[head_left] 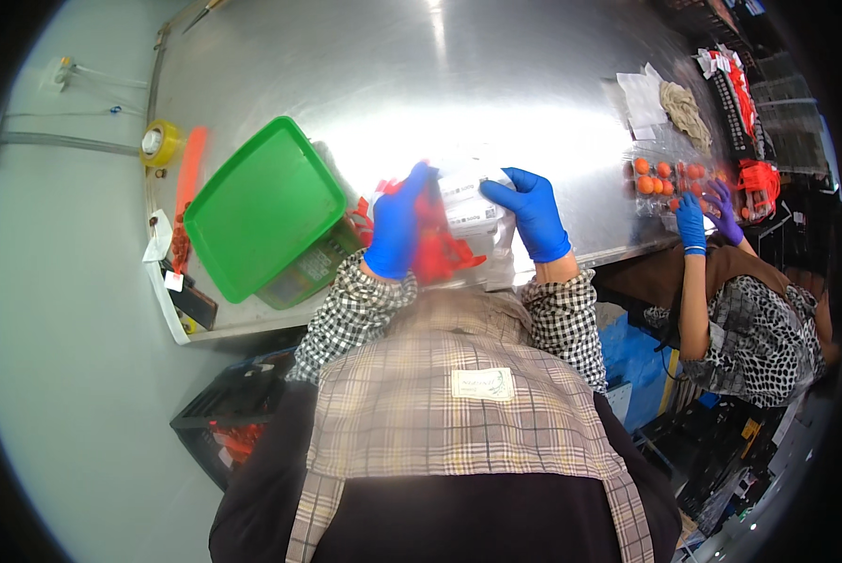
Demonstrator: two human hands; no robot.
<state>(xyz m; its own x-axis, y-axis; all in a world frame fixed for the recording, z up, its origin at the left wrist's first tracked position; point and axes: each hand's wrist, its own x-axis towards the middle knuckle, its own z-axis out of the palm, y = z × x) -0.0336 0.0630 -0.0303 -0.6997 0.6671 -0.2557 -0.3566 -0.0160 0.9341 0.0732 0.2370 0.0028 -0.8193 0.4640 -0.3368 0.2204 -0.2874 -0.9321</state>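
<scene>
Blue gloves cover both my hands, which are at the table's near edge. My right hand [534, 216] is closed, its thumb pressed on a white printed label sheet [470, 195]. Left of the sheet, my left hand [399, 223] is smeared by motion, so its grip cannot be read. Bright red net-like material [437, 246] lies blurred between the hands and below the labels. More red pieces show beside my left wrist. Clear plastic [499, 251] hangs under my right hand. Left of my left hand is a tilted green rectangular lid or tray [266, 211] over a see-through green tub [310, 272].
The metal table [496, 56] carries yellow tape [161, 143], a red net strip [190, 178] and a dark phone-like slab [192, 302] on the left. At right, a co-worker's gloved hands [693, 223] touch packs of orange-red fruit [654, 178]. A black crate [229, 413] stands below left.
</scene>
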